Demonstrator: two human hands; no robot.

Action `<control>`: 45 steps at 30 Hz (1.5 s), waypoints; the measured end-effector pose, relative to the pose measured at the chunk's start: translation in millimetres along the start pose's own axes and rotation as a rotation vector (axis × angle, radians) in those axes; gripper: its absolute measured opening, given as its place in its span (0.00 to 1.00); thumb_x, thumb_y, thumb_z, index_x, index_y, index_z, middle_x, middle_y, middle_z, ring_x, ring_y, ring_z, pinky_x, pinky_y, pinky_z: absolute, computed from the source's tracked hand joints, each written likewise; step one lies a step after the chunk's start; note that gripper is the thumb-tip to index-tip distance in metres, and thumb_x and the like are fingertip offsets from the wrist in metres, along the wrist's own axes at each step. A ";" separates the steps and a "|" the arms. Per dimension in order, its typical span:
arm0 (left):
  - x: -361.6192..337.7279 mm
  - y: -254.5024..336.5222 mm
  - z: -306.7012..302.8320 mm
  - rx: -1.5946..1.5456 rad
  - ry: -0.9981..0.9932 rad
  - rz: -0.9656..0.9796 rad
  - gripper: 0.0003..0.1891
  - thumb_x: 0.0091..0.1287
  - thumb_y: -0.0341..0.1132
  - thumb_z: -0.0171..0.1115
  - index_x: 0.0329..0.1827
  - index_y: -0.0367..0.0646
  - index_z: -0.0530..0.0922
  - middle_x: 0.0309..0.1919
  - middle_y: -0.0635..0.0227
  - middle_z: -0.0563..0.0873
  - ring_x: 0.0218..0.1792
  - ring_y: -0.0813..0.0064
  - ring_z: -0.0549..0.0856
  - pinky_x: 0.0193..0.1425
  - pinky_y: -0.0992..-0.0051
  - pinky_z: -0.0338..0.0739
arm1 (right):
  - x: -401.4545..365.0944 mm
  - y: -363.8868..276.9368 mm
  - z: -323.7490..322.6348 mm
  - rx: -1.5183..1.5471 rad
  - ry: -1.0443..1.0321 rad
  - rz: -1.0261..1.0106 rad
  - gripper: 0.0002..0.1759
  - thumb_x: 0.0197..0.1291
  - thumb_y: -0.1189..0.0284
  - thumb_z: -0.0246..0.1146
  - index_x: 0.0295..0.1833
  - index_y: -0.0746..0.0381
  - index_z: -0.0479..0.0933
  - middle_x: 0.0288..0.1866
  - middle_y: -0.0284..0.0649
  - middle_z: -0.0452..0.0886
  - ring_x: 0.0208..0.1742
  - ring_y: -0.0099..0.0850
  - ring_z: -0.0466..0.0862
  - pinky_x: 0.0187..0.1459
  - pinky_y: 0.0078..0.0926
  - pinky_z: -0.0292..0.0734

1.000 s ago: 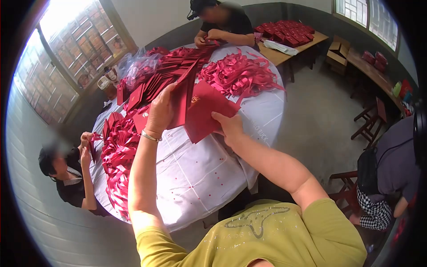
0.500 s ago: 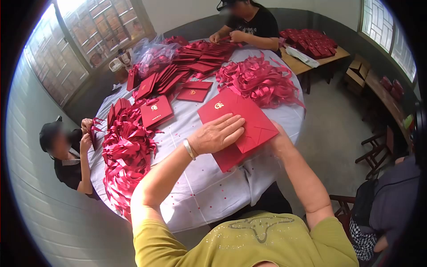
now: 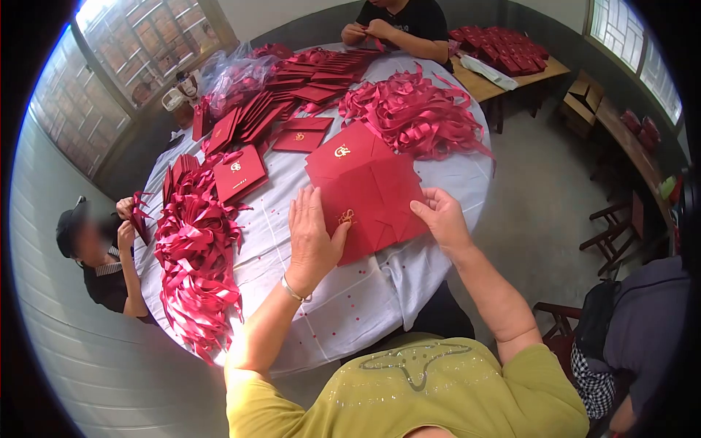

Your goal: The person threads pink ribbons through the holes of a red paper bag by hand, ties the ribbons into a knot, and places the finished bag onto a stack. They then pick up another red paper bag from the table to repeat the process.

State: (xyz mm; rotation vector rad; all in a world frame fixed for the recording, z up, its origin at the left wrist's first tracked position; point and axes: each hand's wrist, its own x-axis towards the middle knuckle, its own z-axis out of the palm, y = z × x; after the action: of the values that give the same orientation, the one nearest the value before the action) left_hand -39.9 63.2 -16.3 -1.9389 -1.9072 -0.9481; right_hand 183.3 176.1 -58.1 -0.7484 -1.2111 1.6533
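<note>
A flat red paper gift bag [image 3: 372,193] with a gold emblem and creased folds lies in front of me over the tablecloth. My right hand [image 3: 443,217] pinches its right edge, thumb on top and the other fingers partly behind. My left hand [image 3: 312,237] rests along its left side, fingers stretched out and thumb apart near the emblem. Just beyond, partly covered by it, is another red gift bag [image 3: 354,150] with a gold emblem. Pink-red ribbons [image 3: 416,113] lie heaped past the bags, to the right.
The round table has a white cloth [image 3: 292,343]. At left lie a ribbon heap [image 3: 197,255] and red bags [image 3: 239,175]; more bags [image 3: 321,77] are stacked behind. Co-workers sit at the left [image 3: 109,270] and far side [image 3: 405,29]; another person [image 3: 642,328] is at right.
My left hand has slid from the bag's top to its left side. My right hand has come from beneath to grip the right edge. The front bag now shows its emblem nearer me.
</note>
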 end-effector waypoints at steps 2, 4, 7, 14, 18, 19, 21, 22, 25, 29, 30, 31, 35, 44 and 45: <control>-3.6 1.3 -2.3 0.078 0.049 0.007 0.43 0.51 0.36 0.76 0.68 0.28 0.63 0.65 0.40 0.70 0.69 0.44 0.68 0.74 0.53 0.57 | -1.9 2.4 1.3 0.019 0.006 -0.016 0.13 0.64 0.79 0.63 0.53 0.69 0.74 0.46 0.42 0.84 0.45 0.25 0.84 0.51 0.21 0.79; -2.0 1.3 -5.3 0.079 0.147 -0.082 0.44 0.50 0.39 0.78 0.67 0.28 0.64 0.62 0.43 0.73 0.65 0.46 0.71 0.72 0.54 0.59 | -3.5 3.6 4.6 0.038 0.009 -0.039 0.13 0.64 0.79 0.63 0.53 0.69 0.74 0.46 0.42 0.84 0.45 0.25 0.84 0.51 0.21 0.80; 1.0 -5.6 -12.0 -0.066 0.083 -0.214 0.39 0.49 0.37 0.79 0.61 0.32 0.68 0.42 0.52 0.81 0.45 0.54 0.81 0.53 0.59 0.73 | -9.1 5.4 10.6 0.098 0.057 -0.093 0.14 0.64 0.79 0.63 0.53 0.70 0.72 0.44 0.41 0.83 0.43 0.23 0.83 0.48 0.19 0.80; -2.9 -39.6 -11.8 -0.984 0.048 -0.582 0.17 0.61 0.23 0.69 0.50 0.35 0.74 0.31 0.71 0.84 0.32 0.86 0.81 0.33 0.85 0.75 | -13.7 6.2 12.6 0.101 0.084 -0.091 0.12 0.65 0.79 0.62 0.52 0.70 0.71 0.44 0.41 0.83 0.43 0.23 0.82 0.48 0.20 0.79; -0.5 -66.1 -25.2 -1.114 0.131 -0.591 0.09 0.63 0.25 0.68 0.44 0.36 0.80 0.35 0.71 0.86 0.34 0.86 0.83 0.36 0.85 0.76 | -6.1 -7.0 21.0 0.115 0.148 -0.135 0.12 0.65 0.78 0.62 0.51 0.69 0.71 0.42 0.40 0.82 0.41 0.22 0.82 0.47 0.19 0.79; -0.1 -74.4 -27.5 -1.135 0.133 -0.581 0.07 0.63 0.25 0.67 0.43 0.38 0.81 0.34 0.71 0.86 0.33 0.86 0.82 0.36 0.85 0.76 | -1.6 -10.7 24.3 0.113 0.148 -0.138 0.12 0.65 0.78 0.62 0.51 0.69 0.71 0.42 0.40 0.82 0.41 0.22 0.82 0.47 0.19 0.79; -1.0 -91.8 -36.7 -1.124 -0.059 -0.774 0.06 0.64 0.27 0.66 0.43 0.40 0.81 0.34 0.71 0.86 0.31 0.84 0.82 0.35 0.84 0.77 | 9.9 -18.6 33.1 0.094 0.191 -0.211 0.11 0.65 0.77 0.63 0.49 0.69 0.72 0.41 0.39 0.82 0.40 0.21 0.81 0.44 0.18 0.78; -1.7 -95.9 -35.9 -1.184 -0.134 -0.836 0.05 0.65 0.28 0.64 0.42 0.41 0.81 0.34 0.72 0.85 0.30 0.82 0.81 0.34 0.83 0.77 | 20.9 -11.3 33.4 0.007 0.205 -0.281 0.12 0.64 0.75 0.64 0.49 0.69 0.72 0.41 0.38 0.81 0.40 0.21 0.80 0.43 0.19 0.77; -5.5 -102.0 -26.3 -1.347 -0.351 -0.858 0.03 0.67 0.26 0.60 0.41 0.40 0.80 0.34 0.70 0.85 0.33 0.79 0.84 0.40 0.79 0.81 | 46.8 -7.9 43.3 -0.056 0.264 -0.332 0.12 0.64 0.75 0.64 0.49 0.68 0.72 0.40 0.38 0.80 0.39 0.21 0.79 0.42 0.18 0.77; -4.5 -90.4 -19.2 -1.466 -0.405 -0.832 0.03 0.68 0.25 0.58 0.43 0.39 0.78 0.35 0.68 0.85 0.36 0.77 0.85 0.44 0.77 0.81 | 91.2 -4.7 57.1 -0.310 0.426 -0.530 0.18 0.56 0.67 0.70 0.44 0.69 0.75 0.37 0.43 0.82 0.38 0.31 0.81 0.43 0.30 0.77; -4.6 -90.5 -16.2 -1.506 -0.384 -0.809 0.03 0.69 0.25 0.58 0.42 0.39 0.78 0.35 0.68 0.85 0.36 0.77 0.85 0.44 0.77 0.81 | 101.6 -4.3 59.1 -0.444 0.454 -0.539 0.19 0.56 0.66 0.71 0.44 0.69 0.75 0.36 0.44 0.82 0.36 0.33 0.81 0.42 0.32 0.77; -6.0 -90.5 -14.0 -1.544 -0.363 -0.788 0.03 0.69 0.25 0.57 0.42 0.39 0.78 0.36 0.68 0.85 0.36 0.77 0.85 0.44 0.77 0.81 | 109.3 -3.1 60.4 -0.578 0.480 -0.545 0.19 0.56 0.65 0.71 0.44 0.69 0.75 0.34 0.44 0.81 0.35 0.36 0.81 0.42 0.33 0.78; -7.3 -86.8 -12.3 -1.560 -0.311 -0.760 0.03 0.70 0.25 0.57 0.43 0.39 0.77 0.37 0.68 0.85 0.38 0.77 0.85 0.46 0.78 0.80 | 106.4 1.8 56.1 -0.556 0.449 -0.696 0.24 0.56 0.64 0.71 0.47 0.70 0.73 0.41 0.49 0.79 0.43 0.38 0.79 0.47 0.34 0.76; -1.0 -50.3 -33.7 -1.293 -0.371 -0.540 0.04 0.70 0.25 0.57 0.44 0.36 0.77 0.35 0.74 0.83 0.35 0.86 0.81 0.41 0.85 0.76 | -34.7 -33.2 61.1 -0.762 -0.214 -0.465 0.26 0.53 0.62 0.75 0.52 0.65 0.76 0.43 0.44 0.81 0.43 0.36 0.83 0.46 0.31 0.79; -1.1 -45.1 -34.0 -1.289 -0.347 -0.528 0.04 0.70 0.25 0.57 0.44 0.36 0.77 0.35 0.74 0.83 0.35 0.86 0.81 0.40 0.85 0.75 | -36.6 -28.7 60.0 -0.766 -0.286 -0.408 0.23 0.58 0.65 0.73 0.54 0.66 0.77 0.43 0.40 0.84 0.44 0.26 0.83 0.48 0.26 0.79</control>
State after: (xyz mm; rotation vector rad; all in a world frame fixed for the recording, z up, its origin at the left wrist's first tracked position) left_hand -92.2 46.6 -2.9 -2.2308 -2.2841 -2.6379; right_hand 154.9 122.1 -12.9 -0.6526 -2.0921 0.9566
